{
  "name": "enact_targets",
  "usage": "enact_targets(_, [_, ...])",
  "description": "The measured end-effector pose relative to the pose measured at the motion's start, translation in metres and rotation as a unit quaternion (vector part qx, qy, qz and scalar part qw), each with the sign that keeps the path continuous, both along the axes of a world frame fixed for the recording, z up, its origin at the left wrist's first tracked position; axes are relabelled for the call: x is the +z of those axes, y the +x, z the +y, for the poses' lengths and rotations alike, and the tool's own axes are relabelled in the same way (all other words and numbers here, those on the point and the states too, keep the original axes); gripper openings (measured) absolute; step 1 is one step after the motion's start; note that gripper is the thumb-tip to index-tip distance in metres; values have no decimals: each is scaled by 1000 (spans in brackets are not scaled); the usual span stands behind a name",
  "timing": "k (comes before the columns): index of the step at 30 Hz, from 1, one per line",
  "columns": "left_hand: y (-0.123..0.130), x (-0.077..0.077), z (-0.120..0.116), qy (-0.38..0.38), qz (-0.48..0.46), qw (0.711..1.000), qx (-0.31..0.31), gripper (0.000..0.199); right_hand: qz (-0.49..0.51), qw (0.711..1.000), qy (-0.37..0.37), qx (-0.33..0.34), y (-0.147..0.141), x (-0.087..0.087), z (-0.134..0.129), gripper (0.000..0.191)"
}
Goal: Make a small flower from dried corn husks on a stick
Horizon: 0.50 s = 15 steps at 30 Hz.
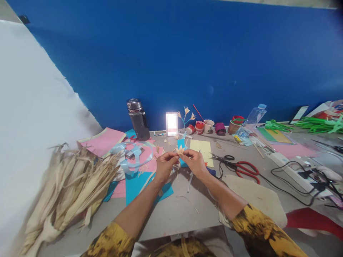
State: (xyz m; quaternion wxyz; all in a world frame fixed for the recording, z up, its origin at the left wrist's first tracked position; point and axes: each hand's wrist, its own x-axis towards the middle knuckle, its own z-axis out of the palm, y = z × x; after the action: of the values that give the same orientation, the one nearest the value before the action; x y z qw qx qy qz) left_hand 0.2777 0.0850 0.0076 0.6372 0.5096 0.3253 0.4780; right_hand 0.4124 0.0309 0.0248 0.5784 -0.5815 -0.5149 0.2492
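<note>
In the head view, the left hand [166, 165] and the right hand [195, 163] meet above the grey surface [184, 221], fingertips of both pinching a small cream flower with pointed petals [180, 150] between them. Flat bright-blue paper [134, 189] lies near the left hand, beside a bundle of dried tan husks [77, 192]. Red-handled metal scissors [238, 165] lie to the right hand's right; a light-blue stem bearing cream flowers [184, 121] rises beyond.
</note>
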Motion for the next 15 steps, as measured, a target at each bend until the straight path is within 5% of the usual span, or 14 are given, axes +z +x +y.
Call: enact_targets(15, [-2, -2, 6, -120, -112, 980, -116, 25, 8, 1000, 12, 12, 0, -3, 0, 19])
